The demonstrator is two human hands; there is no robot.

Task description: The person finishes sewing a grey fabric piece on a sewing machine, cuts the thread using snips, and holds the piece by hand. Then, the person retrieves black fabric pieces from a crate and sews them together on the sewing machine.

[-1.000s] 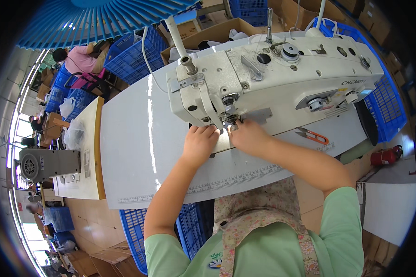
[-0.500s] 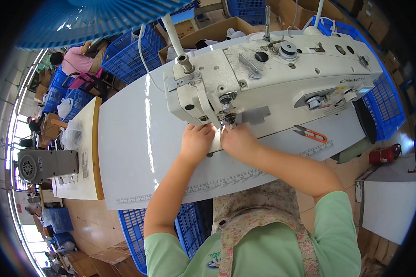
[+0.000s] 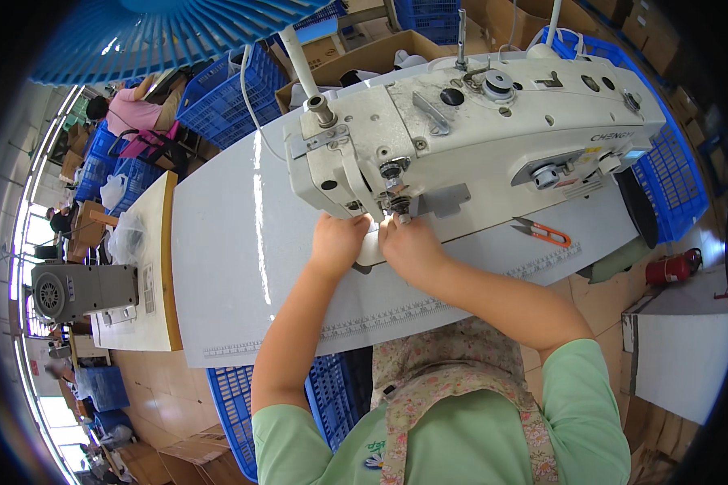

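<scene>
A white sewing machine (image 3: 477, 137) stands on the grey table, its needle area close above my fingers. My left hand (image 3: 339, 241) is just left of the presser foot, fingers curled down and pressed together. On the other side, my right hand (image 3: 410, 247) has its fingers bent in close to the needle. Whatever the fingertips pinch is hidden behind the hands and machine head. A pale strip shows between the hands, and a small dark edge (image 3: 362, 268) peeks out below it; I cannot tell what it belongs to.
Orange-handled thread snips (image 3: 543, 232) lie right of my right forearm. A ruler strip (image 3: 388, 316) runs along the table's near edge. Blue crates (image 3: 675, 190) stand around the table. A blue ribbed lampshade (image 3: 174, 36) hangs at upper left, and another person (image 3: 133, 111) sits beyond.
Both hands have shifted slightly left, staying close to the needle. A little more of the dark edge shows below them. The snips stay on the table.
</scene>
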